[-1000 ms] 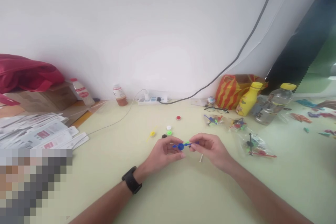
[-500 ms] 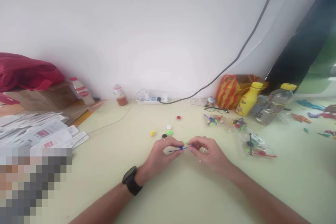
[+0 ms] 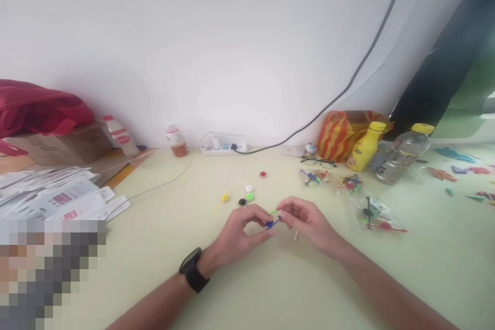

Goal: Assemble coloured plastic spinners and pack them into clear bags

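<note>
My left hand, with a black watch at the wrist, pinches a small blue plastic piece between thumb and fingers. A thin blue stem runs from that piece toward my right hand, whose thumb and fingertips are closed on the stem's end. Just beyond the fingertips a bright green stick shows in part. A white stick lies below my right hand. Close to my left knuckles are a black disc, a green disc and a white disc.
A yellow disc lies to the left, and a red disc farther back. Clear bags of coloured parts sit at right, near glasses, a yellow bottle and a clear bottle. Stacked papers occupy the left; a power strip meets the wall.
The blue piece has turned: its stem pointed left past my left fingers and now slants up toward my right hand. My right hand has shifted slightly, exposing more of the white stick.
</note>
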A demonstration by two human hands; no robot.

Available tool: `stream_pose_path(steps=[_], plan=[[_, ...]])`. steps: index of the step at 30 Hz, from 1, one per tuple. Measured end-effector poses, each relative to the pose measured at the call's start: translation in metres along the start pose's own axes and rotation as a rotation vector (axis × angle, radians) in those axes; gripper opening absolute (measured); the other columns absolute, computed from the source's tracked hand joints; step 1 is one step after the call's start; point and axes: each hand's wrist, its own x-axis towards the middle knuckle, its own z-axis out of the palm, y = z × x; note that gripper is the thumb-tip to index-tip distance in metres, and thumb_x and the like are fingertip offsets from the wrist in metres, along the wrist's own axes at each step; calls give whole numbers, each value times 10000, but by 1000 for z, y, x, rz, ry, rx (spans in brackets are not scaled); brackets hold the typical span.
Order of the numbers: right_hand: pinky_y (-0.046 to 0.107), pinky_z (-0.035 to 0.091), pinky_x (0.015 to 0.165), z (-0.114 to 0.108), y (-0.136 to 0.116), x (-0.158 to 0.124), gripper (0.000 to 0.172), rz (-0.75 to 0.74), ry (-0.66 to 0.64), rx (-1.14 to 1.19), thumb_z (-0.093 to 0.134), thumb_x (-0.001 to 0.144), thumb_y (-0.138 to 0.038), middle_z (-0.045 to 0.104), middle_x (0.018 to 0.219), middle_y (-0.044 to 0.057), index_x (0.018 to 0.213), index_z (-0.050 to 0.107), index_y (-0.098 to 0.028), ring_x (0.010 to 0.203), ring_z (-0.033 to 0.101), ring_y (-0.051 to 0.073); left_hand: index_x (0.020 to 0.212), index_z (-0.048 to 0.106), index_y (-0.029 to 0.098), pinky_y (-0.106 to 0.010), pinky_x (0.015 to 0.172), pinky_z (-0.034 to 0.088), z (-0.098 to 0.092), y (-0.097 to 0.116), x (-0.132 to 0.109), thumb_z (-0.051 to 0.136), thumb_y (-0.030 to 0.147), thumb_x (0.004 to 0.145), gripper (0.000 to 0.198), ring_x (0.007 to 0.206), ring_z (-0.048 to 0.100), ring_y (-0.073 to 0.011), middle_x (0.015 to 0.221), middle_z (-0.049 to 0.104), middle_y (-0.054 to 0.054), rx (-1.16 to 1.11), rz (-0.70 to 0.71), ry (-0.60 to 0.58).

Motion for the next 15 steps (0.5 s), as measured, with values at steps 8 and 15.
stream_pose_path(steps=[8, 15], plan=[[336, 530, 814, -4, 5, 2, 290, -116, 162, -129, 617, 989, -441, 635, 968, 36, 1188, 620, -231, 865, 635, 185, 1033, 753, 175, -354, 895, 562, 2, 0, 5, 785, 292, 888, 189, 940, 687, -205, 1035, 734, -101, -337, -168, -40], [332, 491, 786, -7, 1, -12, 357, -374, 163, -460, 492, 1052, -333, 581, 843, 0, 1402, 546, -296, 784, 563, 179, 969, 742, 165, -316, 828, 572, 0, -4, 6, 843, 289, 833, 209, 889, 704, -182, 937, 751, -64, -435, -291, 35]])
